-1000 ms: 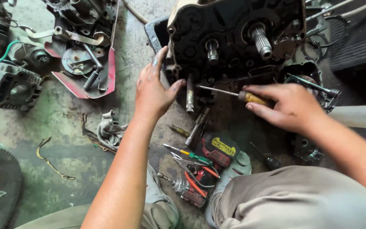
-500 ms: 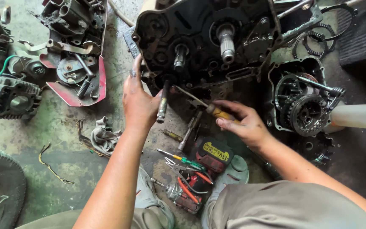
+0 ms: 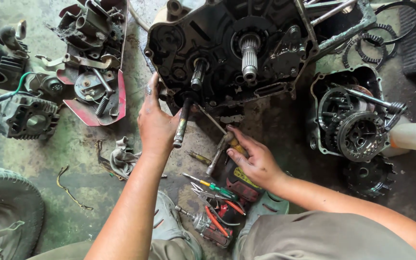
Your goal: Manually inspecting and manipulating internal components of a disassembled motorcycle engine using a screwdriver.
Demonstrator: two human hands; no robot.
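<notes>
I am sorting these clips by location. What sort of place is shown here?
Most likely a small motorcycle repair workshop, with the work done on the floor. An opened engine case stands on stained concrete, a clutch and gear assembly lies beside it, and hand tools are scattered near a tyre.

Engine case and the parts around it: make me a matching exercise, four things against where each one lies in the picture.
Things:
1. engine case
2. tyre
3. clutch assembly
4. pliers with red handles

Places:
A. bottom left corner
B. low centre, between the person's knees
C. top centre, by the left hand
D. right side, in an open side cover

Pairs: 1-C, 2-A, 3-D, 4-B
</notes>
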